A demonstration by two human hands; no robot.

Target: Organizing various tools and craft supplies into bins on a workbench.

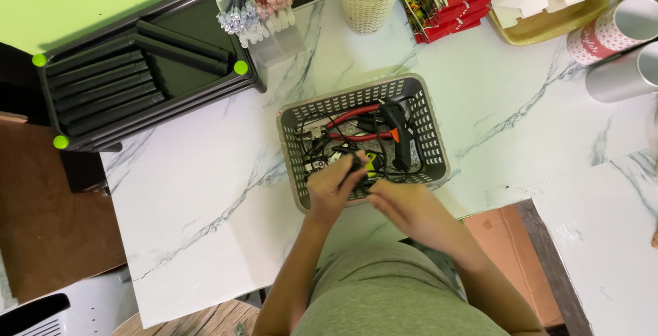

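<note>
both hands at the near rim of a grey basket of tools on the marble worktop.

left hand curled narrow, pinching a small black part between thumb and fingertips just over the basket's near edge, lifted clear of the tangle, likely for a better look. right hand just beside it, fingers half closed toward the same part; cannot tell whether anything is gripped. inside the basket: black glue gun with orange trigger, red-handled pliers, black cords, all heaped loose. further back, stacked black trays, a clear organiser, a woven cream cup, red packets.
</note>
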